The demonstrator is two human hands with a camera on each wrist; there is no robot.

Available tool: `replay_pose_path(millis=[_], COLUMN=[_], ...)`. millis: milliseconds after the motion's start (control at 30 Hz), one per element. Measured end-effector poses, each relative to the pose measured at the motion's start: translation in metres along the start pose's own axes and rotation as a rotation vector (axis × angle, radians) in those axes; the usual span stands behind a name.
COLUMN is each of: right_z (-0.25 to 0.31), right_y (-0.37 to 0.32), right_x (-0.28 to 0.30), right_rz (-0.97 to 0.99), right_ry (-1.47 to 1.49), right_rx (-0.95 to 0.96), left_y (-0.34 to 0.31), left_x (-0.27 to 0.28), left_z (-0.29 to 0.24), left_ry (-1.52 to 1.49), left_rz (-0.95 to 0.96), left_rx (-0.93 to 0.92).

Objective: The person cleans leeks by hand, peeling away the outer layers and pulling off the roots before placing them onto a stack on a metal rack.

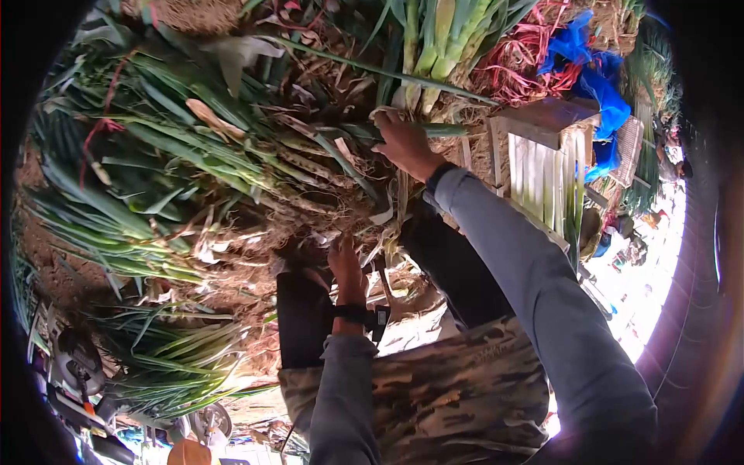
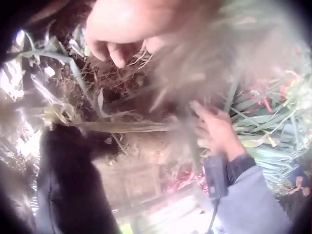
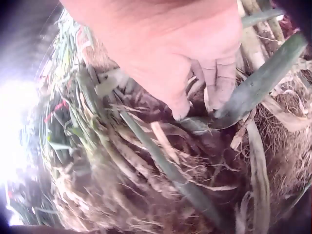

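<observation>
My right hand (image 1: pixel 407 147) reaches over the pile with its fingers bent down. In the right wrist view its thumb and fingers pinch a broad green leek leaf (image 3: pixel 263 80) that slants up to the right. Dry leaves and rooty leek ends lie under and around it. My left hand (image 1: pixel 345 263) hangs low, close to my knees, beside the leek roots (image 1: pixel 318 209). The left wrist view shows its fingers (image 2: pixel 117 53) loosely curled over tangled roots, with nothing visible in them. Part of that view is blurred.
Leek bunches (image 1: pixel 186 155) lie heaped on the left, roots toward me. Upright leeks (image 1: pixel 442 46) stand at the top. A wooden crate (image 1: pixel 535 132), pink strings (image 1: pixel 515 66) and blue plastic (image 1: pixel 601 101) sit to the right. More leeks (image 1: pixel 170 349) lie at lower left.
</observation>
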State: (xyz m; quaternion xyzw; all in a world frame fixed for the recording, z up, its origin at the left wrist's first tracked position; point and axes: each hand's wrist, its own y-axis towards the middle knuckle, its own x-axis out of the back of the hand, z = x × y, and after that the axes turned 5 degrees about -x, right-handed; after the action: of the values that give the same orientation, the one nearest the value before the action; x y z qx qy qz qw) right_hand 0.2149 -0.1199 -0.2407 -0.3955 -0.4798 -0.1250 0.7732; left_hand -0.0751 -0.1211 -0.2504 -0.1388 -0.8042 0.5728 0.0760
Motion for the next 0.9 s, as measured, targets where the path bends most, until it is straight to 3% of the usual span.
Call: replay_pose_path(millis=[67, 100, 200, 233, 267, 333, 400, 467, 500, 533, 567, 633, 700, 733, 800, 867, 900], right_z=[-0.012, -0.017, -0.021, -0.013, -0.011, -0.011, -0.039, -0.054, -0.055, -0.056, -0.055, -0.051, -0.035, -0.020, -0.002, -0.017, -0.023], right_y=[0.017, 0.024, 0.033, 0.019, 0.013, 0.009, 0.026, 0.054, 0.065, 0.076, 0.084, 0.085, 0.086, 0.074, 0.049, 0.032, 0.027], right_x=[-0.026, -0.035, -0.045, -0.037, -0.022, -0.006, 0.014, 0.024, 0.032, 0.040, 0.040, 0.035, 0.025, 0.027, 0.000, -0.043, -0.064], right_rz=[0.023, -0.044, 0.258, 0.119, 0.024, -0.131, -0.179, -0.442, -0.515, -0.591, -0.582, -0.347, 0.084, 0.190, 0.130, -0.225, -0.309], right_ry=[-0.191, -0.264, -0.164, -0.019, -0.073, -0.063, 0.511, 0.020, -0.039, -0.098, -0.146, -0.137, -0.016, -0.047, -0.185, -0.216, -0.232], right_rx=[0.056, 0.148, 0.148, 0.214, 0.366, 0.358, 0.402, 0.396, 0.419, 0.438, 0.368, 0.158, -0.097, -0.020, 0.159, 0.367, 0.383], left_y=[0.006, 0.016, 0.033, 0.030, 0.033, 0.044, 0.047, 0.041, 0.025, 0.021, 0.022, 0.017, 0.023, 0.013, 0.021, 0.027, 0.026], left_x=[-0.010, -0.015, -0.035, -0.049, -0.061, -0.076, -0.080, -0.085, -0.084, -0.083, -0.083, -0.078, -0.070, -0.071, -0.066, -0.068, -0.068], left_z=[0.018, 0.031, 0.043, 0.019, 0.007, -0.002, 0.000, 0.002, -0.004, 0.007, 0.022, 0.042, 0.077, 0.073, 0.084, 0.074, 0.065], left_ry=[0.002, 0.176, 0.626, 0.763, 0.827, 0.964, 1.012, 1.012, 1.036, 1.086, 1.087, 1.146, 1.287, 1.011, 1.084, 1.342, 1.479], left_rz=[0.025, 0.014, 0.217, 0.331, 0.387, 0.492, 0.517, 0.617, 0.697, 0.698, 0.697, 0.803, 0.968, 0.899, 1.018, 1.095, 1.140], left_rx=[0.023, -0.050, -0.201, -0.283, -0.344, -0.466, -0.676, -0.884, -0.939, -0.693, -0.731, -0.829, -1.026, -0.845, -1.041, -1.008, -0.986])
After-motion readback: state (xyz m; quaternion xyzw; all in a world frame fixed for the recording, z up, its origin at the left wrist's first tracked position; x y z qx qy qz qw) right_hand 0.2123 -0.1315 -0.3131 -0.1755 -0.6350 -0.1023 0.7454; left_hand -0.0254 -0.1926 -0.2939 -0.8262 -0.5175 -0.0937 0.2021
